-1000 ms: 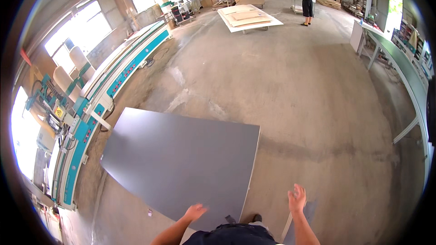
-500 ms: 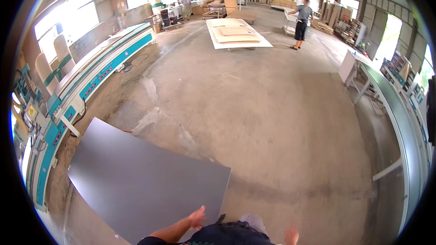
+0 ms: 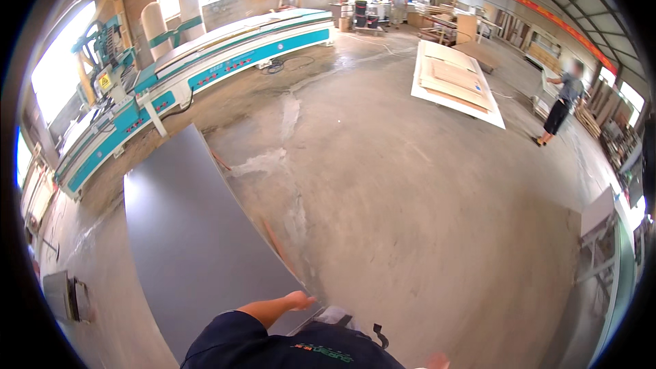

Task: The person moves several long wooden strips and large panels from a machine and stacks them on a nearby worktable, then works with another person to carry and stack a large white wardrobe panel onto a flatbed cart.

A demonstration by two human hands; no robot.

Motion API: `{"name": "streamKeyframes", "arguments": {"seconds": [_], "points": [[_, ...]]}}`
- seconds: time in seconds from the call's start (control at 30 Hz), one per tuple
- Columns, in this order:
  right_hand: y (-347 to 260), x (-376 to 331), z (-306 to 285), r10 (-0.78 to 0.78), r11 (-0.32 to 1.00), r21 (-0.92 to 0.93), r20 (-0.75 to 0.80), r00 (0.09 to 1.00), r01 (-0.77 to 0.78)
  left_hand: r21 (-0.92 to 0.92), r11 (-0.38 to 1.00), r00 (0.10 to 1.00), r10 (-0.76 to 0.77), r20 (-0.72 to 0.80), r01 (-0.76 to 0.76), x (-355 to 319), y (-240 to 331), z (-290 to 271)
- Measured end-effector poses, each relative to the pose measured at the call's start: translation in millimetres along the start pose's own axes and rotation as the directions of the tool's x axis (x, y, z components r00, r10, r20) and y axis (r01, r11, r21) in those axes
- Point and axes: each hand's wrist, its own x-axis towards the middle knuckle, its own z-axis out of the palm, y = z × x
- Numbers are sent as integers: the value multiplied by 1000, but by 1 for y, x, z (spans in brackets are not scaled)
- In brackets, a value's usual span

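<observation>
A large flat grey panel [image 3: 198, 225] lies to my left, raised a little above the floor, its near right corner close to my body. Over that corner's edge is my left hand [image 3: 298, 300], loosely open with the fingers partly bent and nothing visible in it. It seems not to grip the panel, though whether it touches the edge is unclear. My right hand [image 3: 437, 361] shows only as a blur at the lower edge, apart from any object, and its fingers cannot be made out.
A long teal-and-white machine [image 3: 232, 61] runs along the left wall. Farther off, wooden boards [image 3: 454, 78] lie stacked on a white sheet. A person [image 3: 564, 99] stands at the far right. A long table [image 3: 618, 287] borders the right side. Reddish-brown strips [image 3: 277, 242] show beside the panel.
My view has turned left, so the machine, boards and person appear farther right. My left hand has shifted near the panel's corner, its fingers more bent. The right hand has dropped lower in view.
</observation>
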Motion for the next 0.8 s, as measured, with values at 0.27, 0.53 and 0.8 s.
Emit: {"name": "streamKeyframes", "arguments": {"seconds": [0.27, 0.53, 0.8], "points": [[-84, 231, -61, 36, 975, 221, -82, 996, -17, 316, 937, 986, 109, 130, -145, 164, 75, 16], [-87, 301, -43, 237, 960, 139, 52, 970, -242, 404, 895, 981, 193, 30, -189, 361, 335, -163], [-107, 434, -39, 412, 892, -310, 259, 874, -329, 232, 857, 835, 506, -215, -460, 473, 654, -286]]}}
